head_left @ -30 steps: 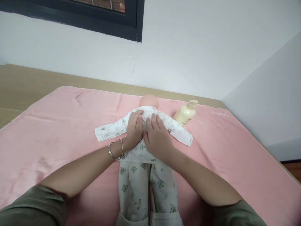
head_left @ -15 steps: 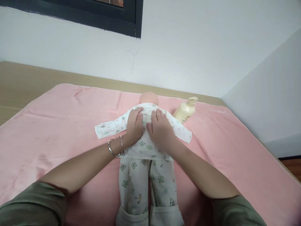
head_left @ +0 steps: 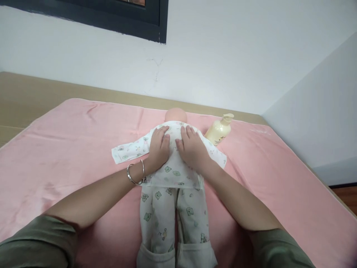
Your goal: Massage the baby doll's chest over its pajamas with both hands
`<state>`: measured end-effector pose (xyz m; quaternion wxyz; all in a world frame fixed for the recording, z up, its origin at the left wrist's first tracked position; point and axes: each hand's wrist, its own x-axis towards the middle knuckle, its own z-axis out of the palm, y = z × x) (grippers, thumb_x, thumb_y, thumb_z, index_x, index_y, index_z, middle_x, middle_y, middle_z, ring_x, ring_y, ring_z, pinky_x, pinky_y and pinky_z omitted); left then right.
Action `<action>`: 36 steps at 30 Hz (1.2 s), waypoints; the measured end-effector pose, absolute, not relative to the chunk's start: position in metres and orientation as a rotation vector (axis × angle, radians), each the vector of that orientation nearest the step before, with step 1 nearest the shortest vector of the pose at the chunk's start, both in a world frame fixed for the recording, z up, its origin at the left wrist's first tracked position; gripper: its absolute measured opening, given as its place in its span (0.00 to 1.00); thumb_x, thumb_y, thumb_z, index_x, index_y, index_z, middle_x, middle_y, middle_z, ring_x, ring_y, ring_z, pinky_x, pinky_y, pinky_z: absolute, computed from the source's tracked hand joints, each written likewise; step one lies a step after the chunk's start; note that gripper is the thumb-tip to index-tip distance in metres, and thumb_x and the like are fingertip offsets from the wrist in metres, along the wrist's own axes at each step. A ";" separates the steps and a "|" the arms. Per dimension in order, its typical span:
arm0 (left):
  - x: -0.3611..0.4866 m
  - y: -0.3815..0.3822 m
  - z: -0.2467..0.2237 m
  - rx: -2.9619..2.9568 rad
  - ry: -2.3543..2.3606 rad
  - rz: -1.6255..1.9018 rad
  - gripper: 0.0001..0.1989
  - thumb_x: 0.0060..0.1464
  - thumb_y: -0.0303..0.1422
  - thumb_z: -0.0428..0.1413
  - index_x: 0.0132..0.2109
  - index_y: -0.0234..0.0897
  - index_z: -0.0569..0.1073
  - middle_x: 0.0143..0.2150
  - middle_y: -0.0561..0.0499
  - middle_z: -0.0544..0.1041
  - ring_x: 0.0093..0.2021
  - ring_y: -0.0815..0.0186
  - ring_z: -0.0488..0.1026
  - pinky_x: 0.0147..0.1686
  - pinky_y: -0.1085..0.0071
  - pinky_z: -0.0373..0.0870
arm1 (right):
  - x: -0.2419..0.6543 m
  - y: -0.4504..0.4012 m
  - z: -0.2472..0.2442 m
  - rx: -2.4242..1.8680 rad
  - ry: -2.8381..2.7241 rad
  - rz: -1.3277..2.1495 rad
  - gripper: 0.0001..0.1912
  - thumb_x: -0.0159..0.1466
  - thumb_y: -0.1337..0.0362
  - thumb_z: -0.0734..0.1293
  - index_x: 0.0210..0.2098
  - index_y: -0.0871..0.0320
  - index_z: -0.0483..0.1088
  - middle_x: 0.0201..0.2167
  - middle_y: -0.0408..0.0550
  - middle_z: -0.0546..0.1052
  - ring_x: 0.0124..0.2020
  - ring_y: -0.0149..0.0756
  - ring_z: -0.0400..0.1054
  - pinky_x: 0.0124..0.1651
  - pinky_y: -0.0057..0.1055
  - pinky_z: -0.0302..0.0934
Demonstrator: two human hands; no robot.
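Note:
A baby doll (head_left: 175,114) in white printed clothes lies with its head toward the wall; only the rounded top of the head shows, no face. Both my hands rest flat on the upper part of its shirt (head_left: 173,178). My left hand (head_left: 159,149) lies on the left side, fingers stretched toward the head, a silver bangle on that wrist. On the right side lies my right hand (head_left: 193,149), its fingers extended and thumb apart. The sleeves spread out to both sides. Below the shirt hem run the printed trousers (head_left: 158,219) with turned-up cuffs.
Under the doll is a pink mat (head_left: 83,149) on a wooden surface (head_left: 33,87). A cream pump bottle (head_left: 219,130) leans beside the right sleeve. Behind stands a white wall (head_left: 223,56) with a dark window frame (head_left: 150,22).
My right hand has shifted slightly upward and right on the shirt. My left hand stays in place on it. The whole view has moved very slightly.

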<state>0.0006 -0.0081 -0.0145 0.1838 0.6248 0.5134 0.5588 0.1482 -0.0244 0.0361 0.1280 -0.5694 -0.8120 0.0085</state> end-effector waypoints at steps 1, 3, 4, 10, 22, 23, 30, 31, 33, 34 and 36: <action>0.000 -0.009 -0.015 1.771 1.449 1.573 0.19 0.63 0.35 0.44 0.54 0.36 0.72 0.55 0.42 0.76 0.57 0.56 0.72 0.61 0.53 0.67 | 0.142 -0.040 0.036 -1.640 -2.371 -0.049 0.31 0.73 0.60 0.52 0.70 0.75 0.51 0.71 0.70 0.55 0.72 0.61 0.49 0.72 0.56 0.45; -0.001 -0.010 -0.014 1.811 1.434 1.569 0.19 0.64 0.35 0.43 0.55 0.36 0.71 0.55 0.42 0.76 0.57 0.56 0.72 0.61 0.54 0.67 | 0.132 -0.065 0.036 -1.459 -2.516 -0.093 0.30 0.72 0.64 0.54 0.70 0.72 0.53 0.71 0.65 0.57 0.72 0.65 0.46 0.72 0.58 0.45; -0.002 -0.010 -0.014 1.835 1.422 1.566 0.19 0.64 0.35 0.42 0.55 0.35 0.71 0.55 0.42 0.76 0.57 0.57 0.72 0.62 0.54 0.67 | 0.129 -0.071 0.037 -1.387 -2.560 -0.086 0.30 0.71 0.66 0.54 0.70 0.71 0.53 0.71 0.63 0.57 0.73 0.65 0.44 0.72 0.58 0.45; 0.000 -0.010 -0.013 1.914 1.422 1.599 0.19 0.65 0.36 0.42 0.55 0.35 0.71 0.54 0.41 0.76 0.55 0.56 0.72 0.61 0.53 0.66 | 0.154 -0.013 0.036 -1.199 -2.611 0.250 0.29 0.71 0.66 0.52 0.71 0.56 0.55 0.73 0.46 0.55 0.75 0.50 0.42 0.74 0.62 0.35; -0.001 -0.012 -0.010 1.914 1.409 1.570 0.20 0.66 0.36 0.40 0.54 0.34 0.71 0.53 0.40 0.77 0.54 0.57 0.73 0.60 0.54 0.67 | 0.136 -0.042 0.033 -1.302 -2.508 0.017 0.29 0.69 0.66 0.54 0.69 0.67 0.57 0.72 0.59 0.56 0.74 0.54 0.44 0.73 0.60 0.39; -0.001 -0.012 -0.009 1.918 1.404 1.565 0.20 0.66 0.36 0.40 0.54 0.34 0.71 0.52 0.41 0.77 0.54 0.57 0.73 0.60 0.54 0.67 | 0.136 -0.041 0.033 -1.226 -2.554 0.037 0.29 0.69 0.67 0.54 0.69 0.62 0.58 0.72 0.54 0.57 0.75 0.52 0.43 0.74 0.61 0.36; 0.001 -0.011 -0.011 1.892 1.433 1.574 0.20 0.66 0.36 0.40 0.56 0.36 0.70 0.56 0.41 0.75 0.58 0.57 0.71 0.64 0.52 0.63 | 0.170 0.017 0.036 -1.237 -2.640 0.217 0.29 0.73 0.54 0.52 0.71 0.54 0.53 0.75 0.50 0.48 0.76 0.53 0.37 0.72 0.62 0.39; 0.001 -0.011 -0.012 1.888 1.436 1.569 0.20 0.65 0.36 0.41 0.56 0.36 0.70 0.57 0.41 0.75 0.58 0.57 0.71 0.64 0.53 0.63 | 0.170 0.016 0.036 -1.318 -2.591 0.205 0.30 0.73 0.53 0.52 0.72 0.56 0.51 0.75 0.53 0.47 0.75 0.53 0.39 0.72 0.61 0.41; 0.001 -0.011 -0.012 1.878 1.446 1.561 0.20 0.65 0.36 0.41 0.56 0.36 0.70 0.57 0.41 0.75 0.58 0.57 0.71 0.64 0.53 0.63 | 0.162 0.002 0.035 -1.494 -2.479 0.144 0.32 0.73 0.54 0.51 0.72 0.63 0.48 0.74 0.60 0.49 0.75 0.55 0.42 0.72 0.60 0.44; 0.001 -0.011 -0.012 1.873 1.453 1.559 0.20 0.65 0.36 0.41 0.56 0.36 0.70 0.57 0.41 0.75 0.59 0.57 0.71 0.64 0.53 0.63 | 0.156 -0.009 0.034 -1.564 -2.428 0.093 0.32 0.73 0.56 0.51 0.72 0.67 0.49 0.73 0.64 0.50 0.74 0.56 0.44 0.72 0.59 0.44; 0.000 -0.012 -0.011 1.870 1.463 1.555 0.20 0.65 0.36 0.41 0.55 0.35 0.71 0.56 0.41 0.75 0.58 0.56 0.71 0.64 0.53 0.64 | 0.142 -0.037 0.032 -1.585 -2.388 -0.042 0.31 0.73 0.59 0.51 0.70 0.72 0.51 0.72 0.69 0.53 0.74 0.58 0.46 0.72 0.57 0.45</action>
